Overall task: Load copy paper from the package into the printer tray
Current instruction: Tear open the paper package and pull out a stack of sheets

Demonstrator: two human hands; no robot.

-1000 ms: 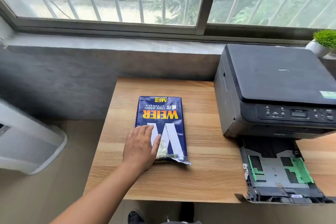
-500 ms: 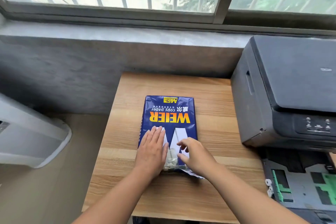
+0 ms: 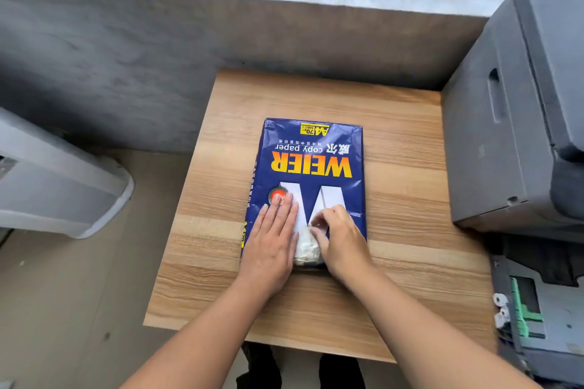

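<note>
Now your right hand [image 3: 343, 240] has joined your flat, open left hand [image 3: 271, 240] on the near end of the blue paper package [image 3: 311, 174], fingers curled and pinching its torn wrapper, so opening begins while the printer tray [image 3: 546, 322] waits empty right of the package.

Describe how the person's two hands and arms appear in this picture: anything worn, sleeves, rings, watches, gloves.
Both are bare. The left hand and the right hand wear no gloves, and no rings show on the visible fingers. Both forearms are uncovered down to the picture's lower edge: no sleeve, watch or bracelet shows. The nails look short and unpainted.
</note>
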